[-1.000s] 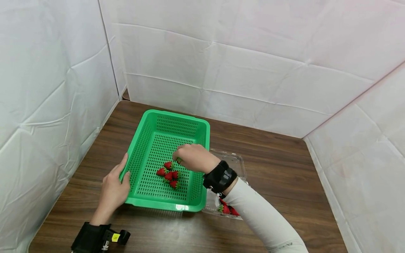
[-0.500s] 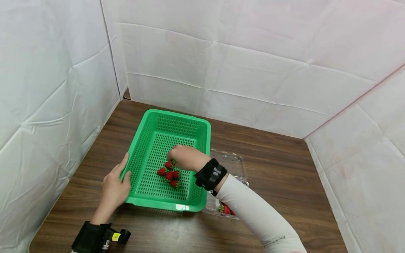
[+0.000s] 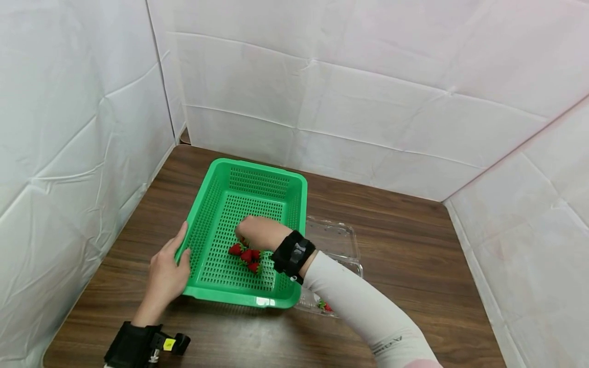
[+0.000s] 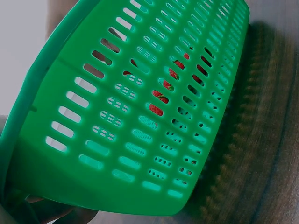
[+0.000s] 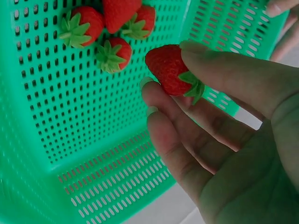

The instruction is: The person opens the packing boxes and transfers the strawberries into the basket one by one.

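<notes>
Head view: green perforated plastic basket (image 3: 216,204) on dark wood-grain table (image 3: 405,255). Left hand (image 3: 164,276) grips basket's left rim. Right hand (image 3: 257,231) low inside basket, over cluster of small red strawberries (image 3: 246,256). Clear plastic clamshell tray (image 3: 338,240) just beside basket, right.

Left wrist view: basket wall fills frame; berries glimpsed through slots; fingers mostly hidden.

Right wrist view: thumb and fingertips (image 5: 152,112) pinch one red strawberry with green calyx (image 5: 168,70) above basket floor. Judged light, soft, bruisable; hold gently at shoulders near calyx.

Scene evenly and brightly lit; soft shadows are cast. Left wrist view is blurred at the edges.
</notes>
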Action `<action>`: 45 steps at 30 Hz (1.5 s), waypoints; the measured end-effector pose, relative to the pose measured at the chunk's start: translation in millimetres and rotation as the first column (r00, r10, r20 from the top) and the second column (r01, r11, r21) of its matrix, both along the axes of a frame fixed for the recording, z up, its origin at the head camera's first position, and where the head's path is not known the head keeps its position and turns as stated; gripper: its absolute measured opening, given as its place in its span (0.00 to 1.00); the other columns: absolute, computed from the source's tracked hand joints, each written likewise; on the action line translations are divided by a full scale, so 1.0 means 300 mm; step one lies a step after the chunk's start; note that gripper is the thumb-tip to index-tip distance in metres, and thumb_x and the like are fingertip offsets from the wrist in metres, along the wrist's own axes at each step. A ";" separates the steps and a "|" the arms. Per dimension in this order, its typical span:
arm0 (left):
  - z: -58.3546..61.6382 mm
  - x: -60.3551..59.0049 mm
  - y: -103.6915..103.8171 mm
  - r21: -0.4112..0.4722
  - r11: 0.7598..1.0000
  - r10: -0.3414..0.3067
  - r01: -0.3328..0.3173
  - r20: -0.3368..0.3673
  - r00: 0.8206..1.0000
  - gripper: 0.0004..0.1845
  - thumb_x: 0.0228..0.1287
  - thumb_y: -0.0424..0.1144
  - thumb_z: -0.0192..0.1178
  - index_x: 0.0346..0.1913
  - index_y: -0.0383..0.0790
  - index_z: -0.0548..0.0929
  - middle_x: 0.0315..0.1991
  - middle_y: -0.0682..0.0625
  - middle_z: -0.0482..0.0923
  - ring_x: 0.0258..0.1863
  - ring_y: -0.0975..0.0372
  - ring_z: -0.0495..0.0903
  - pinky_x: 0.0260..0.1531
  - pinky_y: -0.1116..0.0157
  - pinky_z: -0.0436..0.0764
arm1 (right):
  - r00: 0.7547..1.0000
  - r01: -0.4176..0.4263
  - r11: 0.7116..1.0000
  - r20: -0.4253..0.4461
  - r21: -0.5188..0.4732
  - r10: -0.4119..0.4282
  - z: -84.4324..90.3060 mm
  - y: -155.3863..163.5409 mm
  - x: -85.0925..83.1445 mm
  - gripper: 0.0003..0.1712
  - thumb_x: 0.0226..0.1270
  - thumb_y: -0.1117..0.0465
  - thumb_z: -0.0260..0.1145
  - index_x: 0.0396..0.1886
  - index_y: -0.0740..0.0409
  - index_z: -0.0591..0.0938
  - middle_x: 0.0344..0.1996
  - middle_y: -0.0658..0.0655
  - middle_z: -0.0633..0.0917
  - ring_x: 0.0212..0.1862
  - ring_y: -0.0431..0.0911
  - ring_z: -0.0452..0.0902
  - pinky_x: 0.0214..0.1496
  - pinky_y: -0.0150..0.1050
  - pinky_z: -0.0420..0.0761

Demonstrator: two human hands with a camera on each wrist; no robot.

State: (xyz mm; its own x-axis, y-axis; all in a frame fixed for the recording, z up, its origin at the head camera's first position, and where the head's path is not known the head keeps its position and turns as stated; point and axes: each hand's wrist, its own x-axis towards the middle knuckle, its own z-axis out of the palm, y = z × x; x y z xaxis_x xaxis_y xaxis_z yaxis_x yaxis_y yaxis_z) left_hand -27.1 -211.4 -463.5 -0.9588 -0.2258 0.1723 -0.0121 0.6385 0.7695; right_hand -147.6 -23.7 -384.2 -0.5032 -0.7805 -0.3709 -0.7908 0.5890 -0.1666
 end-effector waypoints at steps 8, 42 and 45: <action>0.002 0.001 -0.001 0.004 1.000 0.001 -0.001 0.003 1.000 0.33 0.69 0.27 0.52 0.75 0.44 0.58 0.64 0.28 0.68 0.38 0.39 0.83 0.36 0.47 0.75 | 1.000 -0.006 0.998 0.009 0.070 0.005 -0.051 -0.025 0.003 0.11 0.70 0.72 0.56 0.31 0.59 0.82 0.25 0.48 0.71 0.27 0.39 0.58 0.31 0.31 0.60; 0.005 0.001 -0.001 0.010 1.000 -0.003 0.003 -0.004 1.000 0.33 0.69 0.27 0.52 0.75 0.43 0.58 0.64 0.27 0.68 0.27 0.46 0.83 0.32 0.52 0.74 | 0.999 0.049 0.996 0.026 -0.073 -0.048 0.071 0.084 0.032 0.22 0.71 0.59 0.61 0.63 0.56 0.77 0.60 0.56 0.80 0.62 0.46 0.76 0.61 0.36 0.75; 0.003 0.000 0.000 0.006 1.000 -0.004 0.004 0.005 1.000 0.33 0.69 0.27 0.52 0.75 0.44 0.58 0.65 0.28 0.68 0.21 0.51 0.81 0.31 0.54 0.72 | 0.998 0.065 0.991 0.014 -0.120 -0.064 0.093 0.122 0.044 0.22 0.72 0.58 0.60 0.63 0.56 0.77 0.60 0.56 0.80 0.63 0.46 0.75 0.63 0.38 0.74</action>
